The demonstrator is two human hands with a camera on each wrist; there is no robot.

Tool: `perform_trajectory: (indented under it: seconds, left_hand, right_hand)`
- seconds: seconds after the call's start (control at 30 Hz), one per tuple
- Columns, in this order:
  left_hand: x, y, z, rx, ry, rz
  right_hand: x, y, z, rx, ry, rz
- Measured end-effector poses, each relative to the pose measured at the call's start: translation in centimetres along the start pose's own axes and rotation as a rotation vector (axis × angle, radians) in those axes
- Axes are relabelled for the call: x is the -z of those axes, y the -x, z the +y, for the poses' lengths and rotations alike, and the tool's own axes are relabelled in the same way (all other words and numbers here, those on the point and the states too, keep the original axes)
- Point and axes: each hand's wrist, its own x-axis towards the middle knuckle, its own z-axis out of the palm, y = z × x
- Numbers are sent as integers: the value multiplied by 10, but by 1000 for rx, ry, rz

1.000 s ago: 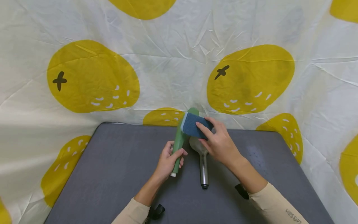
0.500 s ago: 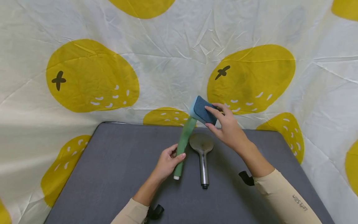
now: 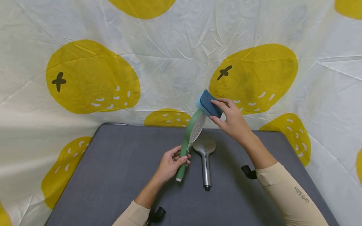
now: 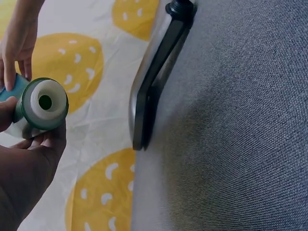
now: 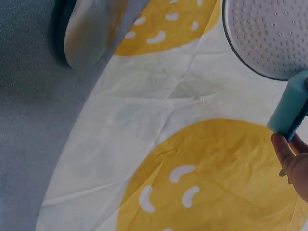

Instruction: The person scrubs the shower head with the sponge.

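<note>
My left hand (image 3: 171,163) grips the handle of a green shower head (image 3: 185,142), held tilted above the table. Its pale spray face, dotted with nozzles, turns to the right; in the right wrist view the spray face (image 5: 269,36) shows at the top right. A two-tone blue sponge (image 3: 210,105) is pinched between the thumb and fingers of my right hand (image 3: 233,119). The sponge's light side meets the top rim of the shower head. The left wrist view looks onto the hollow white handle end (image 4: 48,101).
A second, metallic shower head (image 3: 205,163) lies face down on the grey table (image 3: 127,175), just right of the green one. Behind the table hangs a white cloth (image 3: 169,78) with large yellow fruit prints.
My right hand has moved the sponge up and right, from beside the green head to its top rim. The green shower head has turned, so its spray face now shows.
</note>
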Motion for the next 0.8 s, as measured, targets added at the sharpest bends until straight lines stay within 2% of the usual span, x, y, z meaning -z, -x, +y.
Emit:
perform_trajectory:
  seconds: [0.27, 0.5, 0.63, 0.8]
  left_hand:
    - [-4, 3, 3, 0, -66, -38]
    - [-5, 4, 2, -3, -100, -60]
    - [-6, 4, 3, -14, -110, -61]
    - [-7, 3, 4, -28, -124, -83]
  right_hand:
    - [-7, 12, -14, 70, -6, 84]
    - [-21, 25, -22, 204, 15, 109]
    - [-28, 33, -30, 285, 84, 111]
    - [-41, 47, -39, 409, 183, 73]
